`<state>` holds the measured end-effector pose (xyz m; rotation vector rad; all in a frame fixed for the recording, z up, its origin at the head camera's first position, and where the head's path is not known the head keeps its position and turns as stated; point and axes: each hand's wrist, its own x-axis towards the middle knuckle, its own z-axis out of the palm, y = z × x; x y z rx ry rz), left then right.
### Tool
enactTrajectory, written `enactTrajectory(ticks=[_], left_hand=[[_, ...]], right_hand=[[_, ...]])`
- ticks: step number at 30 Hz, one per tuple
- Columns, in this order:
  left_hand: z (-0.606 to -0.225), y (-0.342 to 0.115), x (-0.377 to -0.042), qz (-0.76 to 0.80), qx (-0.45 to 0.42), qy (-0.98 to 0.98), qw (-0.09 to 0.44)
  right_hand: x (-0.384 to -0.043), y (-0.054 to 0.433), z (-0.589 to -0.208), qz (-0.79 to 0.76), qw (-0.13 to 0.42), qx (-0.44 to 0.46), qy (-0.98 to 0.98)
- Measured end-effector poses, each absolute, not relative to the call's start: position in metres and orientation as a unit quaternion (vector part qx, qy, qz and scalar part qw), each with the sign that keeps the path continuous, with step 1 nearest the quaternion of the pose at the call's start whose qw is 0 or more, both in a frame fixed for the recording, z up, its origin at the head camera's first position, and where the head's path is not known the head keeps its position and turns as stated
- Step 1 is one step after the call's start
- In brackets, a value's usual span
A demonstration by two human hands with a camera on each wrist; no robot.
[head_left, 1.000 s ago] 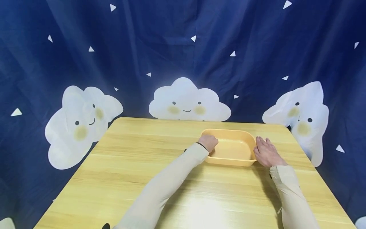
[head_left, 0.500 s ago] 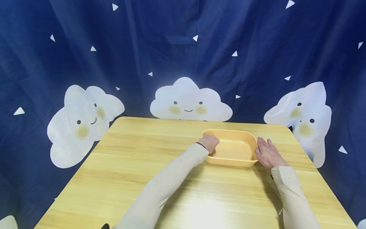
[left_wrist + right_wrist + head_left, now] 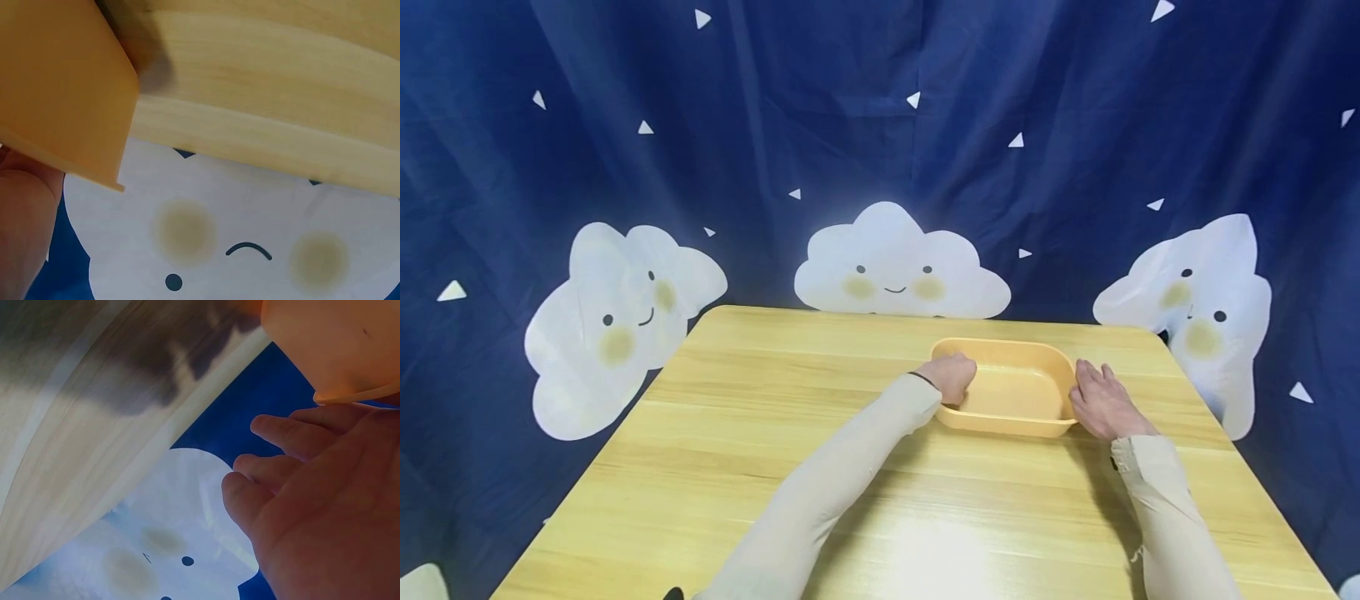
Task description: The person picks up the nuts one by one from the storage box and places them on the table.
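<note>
Yellow tray held at both ends by two hands, far right of centre on the wooden table.

Tray: left rim gripped by the left hand, fingers curled inside; right rim apparently pinched by the right hand, thumb tucked behind it, other fingers fairly straight outside the wall. Best handled with even force from both ends and the base kept level; the right hold looks looser and may slip, so a firmer thumb is advised. Right thumb mostly hidden; tray's left inner corner blocked by the left hand. Contact between base and table cannot be confirmed. Only part of the tray shown in each wrist view; right wrist view dim. Dark object at the near edge cut off, unidentifiable.
</note>
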<state>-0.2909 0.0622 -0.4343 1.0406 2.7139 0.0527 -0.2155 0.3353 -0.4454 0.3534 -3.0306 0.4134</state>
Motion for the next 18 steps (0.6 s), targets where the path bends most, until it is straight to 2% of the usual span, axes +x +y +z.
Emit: enactTrajectory(ticks=[18], left_hand=[[-0.4373, 0.0623, -0.2919, 0.043, 0.364, 0.925, 0.096]], right_hand=[[-0.2169, 0.3362, -0.4449, 0.132, 0.035, 0.13, -0.982]])
